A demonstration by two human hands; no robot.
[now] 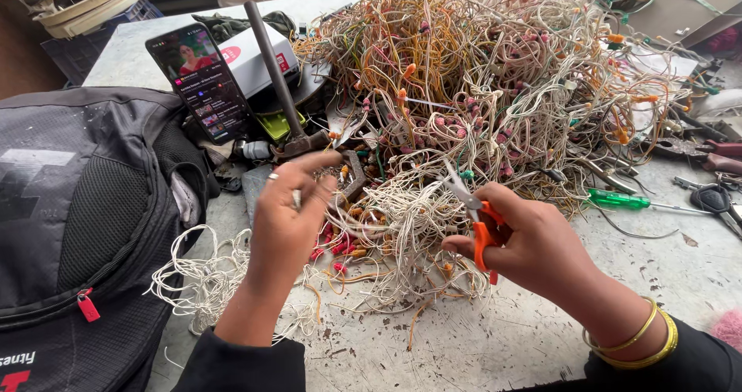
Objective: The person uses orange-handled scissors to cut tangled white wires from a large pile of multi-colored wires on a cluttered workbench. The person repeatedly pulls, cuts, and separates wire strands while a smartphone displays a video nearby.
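A huge tangle of thin wires [495, 106] covered the far middle of the worn table [495, 345]. A dark backpack [77, 230] sat at the near left, a phone [202, 83] leaning beyond it. The right hand [533, 245] gripped orange-handled scissors [478, 220] at the heap's near edge, blades slightly parted. The left hand [287, 214] pinched a pale wire, fingers closed. A green screwdriver [622, 200] lay to the right.

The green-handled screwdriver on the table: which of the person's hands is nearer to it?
Right. The right hand, holding orange scissors, is just left of the green-handled screwdriver; the left hand is farther left, beyond the wires.
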